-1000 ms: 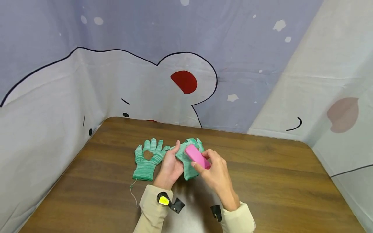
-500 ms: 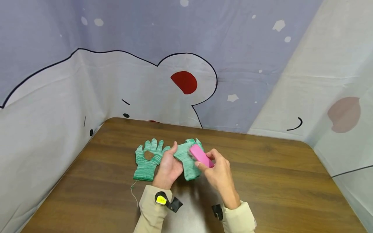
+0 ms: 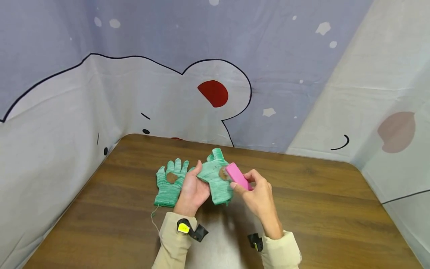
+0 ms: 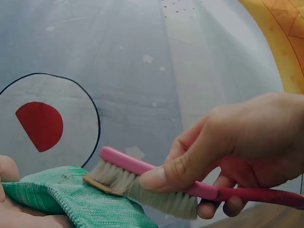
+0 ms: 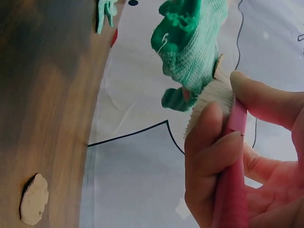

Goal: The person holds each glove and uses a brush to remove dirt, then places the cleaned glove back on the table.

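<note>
In my left hand (image 3: 194, 191) is a green-and-white knitted glove (image 3: 219, 191), held up off the table, with the thumb at its left edge. A brown patch (image 3: 223, 173) lies on the glove. My right hand (image 3: 260, 196) grips a pink brush (image 4: 126, 161) with a red handle, thumb on one side and curled fingers on the other. Its pale bristles (image 4: 166, 202) touch the brown patch in the left wrist view. Part of the left hand is hidden beneath the glove.
A second green glove (image 3: 168, 194) lies flat to the left, with a brown patch (image 3: 172, 178) on its palm and a loose thread. A flat tan piece (image 5: 34, 199) lies on the wooden table (image 3: 319, 209). Printed cloth (image 3: 285, 74) hangs behind.
The brush has shifted right across the held glove, exposing the brown patch there. The glove has turned and its finger end has risen slightly. The second glove has stayed put.
</note>
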`<state>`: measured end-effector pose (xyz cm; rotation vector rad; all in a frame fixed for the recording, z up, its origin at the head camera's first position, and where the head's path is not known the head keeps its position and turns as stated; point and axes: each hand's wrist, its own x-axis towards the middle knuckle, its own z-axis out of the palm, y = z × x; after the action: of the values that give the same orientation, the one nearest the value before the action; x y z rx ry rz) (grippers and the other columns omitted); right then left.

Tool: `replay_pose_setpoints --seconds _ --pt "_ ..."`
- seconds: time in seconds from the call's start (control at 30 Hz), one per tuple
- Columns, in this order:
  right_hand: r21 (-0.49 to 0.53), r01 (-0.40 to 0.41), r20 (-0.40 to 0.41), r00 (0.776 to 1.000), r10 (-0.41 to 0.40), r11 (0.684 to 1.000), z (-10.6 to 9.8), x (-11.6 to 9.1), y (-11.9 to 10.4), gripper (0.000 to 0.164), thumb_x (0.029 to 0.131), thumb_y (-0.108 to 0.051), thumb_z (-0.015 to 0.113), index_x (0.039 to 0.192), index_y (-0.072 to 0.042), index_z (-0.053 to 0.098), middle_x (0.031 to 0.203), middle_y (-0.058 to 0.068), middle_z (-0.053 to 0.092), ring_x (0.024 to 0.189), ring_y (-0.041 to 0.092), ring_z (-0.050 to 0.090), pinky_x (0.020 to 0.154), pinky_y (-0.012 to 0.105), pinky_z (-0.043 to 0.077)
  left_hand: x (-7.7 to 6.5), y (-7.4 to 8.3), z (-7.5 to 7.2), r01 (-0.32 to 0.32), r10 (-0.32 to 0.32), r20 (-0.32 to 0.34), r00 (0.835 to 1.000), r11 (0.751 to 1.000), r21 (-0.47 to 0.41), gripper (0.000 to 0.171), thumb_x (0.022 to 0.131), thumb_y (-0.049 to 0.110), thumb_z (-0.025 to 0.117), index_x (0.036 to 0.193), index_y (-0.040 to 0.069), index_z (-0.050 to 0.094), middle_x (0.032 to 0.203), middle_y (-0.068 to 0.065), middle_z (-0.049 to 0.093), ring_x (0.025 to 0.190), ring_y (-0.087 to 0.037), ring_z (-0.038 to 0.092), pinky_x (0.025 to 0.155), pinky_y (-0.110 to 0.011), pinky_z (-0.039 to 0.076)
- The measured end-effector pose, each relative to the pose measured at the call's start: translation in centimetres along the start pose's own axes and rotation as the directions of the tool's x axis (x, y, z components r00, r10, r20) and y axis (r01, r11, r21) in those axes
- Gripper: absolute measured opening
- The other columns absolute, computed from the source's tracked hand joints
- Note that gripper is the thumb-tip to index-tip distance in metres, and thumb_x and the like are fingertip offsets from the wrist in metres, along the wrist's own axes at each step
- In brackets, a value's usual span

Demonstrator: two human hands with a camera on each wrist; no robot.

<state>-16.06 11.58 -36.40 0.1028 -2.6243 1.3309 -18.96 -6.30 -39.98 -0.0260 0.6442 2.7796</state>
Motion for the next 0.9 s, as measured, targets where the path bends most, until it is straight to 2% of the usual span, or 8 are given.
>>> replay_pose_setpoints --seconds 0.1,0.2,0.27,0.37,0.43,0.53,0.7,0.9 --pt "-0.01 0.001 -0.001 1.0 -0.001 1.0 -0.15 -0.06 -0.02 0.028 0.071 -0.023 0.08 0.089 -0.014 0.061 0.086 0.004 0.063 0.07 0.017 0.058 0.06 0.029 0.046 0.08 0.01 -0.04 0.038 -0.038 -0.004 0.999 0.999 0.001 0.06 0.099 0.043 0.029 0.146 0.009 0.014 0.151 -0.008 0.014 0.139 -0.023 0.012 0.112 -0.038 0.014" --pt "-0.009 0.004 0.005 1.0 -0.003 1.0 -0.22 -0.14 -0.07 0.028 0.071 -0.023 0.08 0.089 -0.014 0.061 0.086 0.004 0.063 0.07 0.017 0.058 0.061 0.029 0.046 0.13 -0.07 -0.1 0.069 -0.07 0.035 0.997 0.997 0.021 0.061 0.096 0.046 0.038 0.144 0.013 0.022 0.149 -0.006 0.022 0.136 -0.021 0.021 0.11 -0.038 0.019" --pt "0.0 0.007 0.006 1.0 -0.007 1.0 -0.24 -0.19 -0.15 0.028 0.072 -0.023 0.079 0.089 -0.013 0.06 0.086 0.004 0.063 0.069 0.017 0.058 0.06 0.028 0.047 0.18 -0.21 -0.1 0.083 -0.086 0.072 0.994 0.996 0.042 0.057 0.095 0.042 0.044 0.142 0.013 0.027 0.147 -0.005 0.028 0.133 -0.019 0.027 0.109 -0.037 0.023" --pt "0.03 0.021 0.009 1.0 -0.021 0.999 -0.22 -0.21 -0.33 0.029 0.072 -0.022 0.079 0.089 -0.013 0.058 0.087 0.005 0.062 0.066 0.015 0.06 0.057 0.027 0.047 0.09 -0.44 0.06 0.079 -0.087 0.113 0.99 0.994 0.075 0.051 0.095 0.027 0.048 0.14 0.009 0.03 0.143 -0.006 0.034 0.13 -0.019 0.035 0.107 -0.037 0.028" --pt "0.054 0.038 0.008 0.999 -0.039 0.998 -0.12 -0.21 -0.44 0.029 0.072 -0.022 0.08 0.088 -0.013 0.057 0.086 0.005 0.061 0.061 0.014 0.06 0.054 0.027 0.047 0.05 -0.58 0.18 0.076 -0.085 0.115 0.99 0.994 0.084 0.048 0.096 0.019 0.047 0.139 0.005 0.03 0.139 -0.008 0.039 0.127 -0.019 0.039 0.106 -0.037 0.029" --pt "0.061 0.093 -0.011 0.996 -0.092 0.994 0.15 -0.18 -0.59 0.03 0.071 -0.02 0.08 0.086 -0.013 0.055 0.081 0.004 0.059 0.056 0.012 0.057 0.049 0.026 0.046 0.06 -0.59 0.27 0.065 -0.073 0.104 0.992 0.994 0.083 0.047 0.097 0.018 0.046 0.139 0.004 0.031 0.133 -0.007 0.047 0.124 -0.019 0.043 0.106 -0.037 0.03" --pt "-0.047 0.184 -0.074 0.98 -0.187 0.982 0.54 -0.2 -0.65 0.031 0.07 -0.021 0.081 0.084 -0.012 0.055 0.078 0.0 0.055 0.062 0.014 0.048 0.052 0.026 0.041 -0.04 -0.49 0.22 0.065 -0.071 0.094 0.993 0.996 0.065 0.048 0.098 0.026 0.042 0.141 0.007 0.03 0.133 -0.004 0.048 0.126 -0.018 0.041 0.106 -0.036 0.03" --pt "-0.149 0.164 -0.139 0.973 -0.185 0.975 0.48 -0.32 -0.61 0.032 0.069 -0.022 0.081 0.084 -0.011 0.056 0.079 0.003 0.056 0.065 0.018 0.05 0.055 0.029 0.04 0.06 -0.52 0.19 0.061 -0.062 0.089 0.994 0.998 0.022 0.048 0.099 0.028 0.039 0.142 0.007 0.027 0.14 -0.006 0.037 0.132 -0.019 0.031 0.108 -0.034 0.027"
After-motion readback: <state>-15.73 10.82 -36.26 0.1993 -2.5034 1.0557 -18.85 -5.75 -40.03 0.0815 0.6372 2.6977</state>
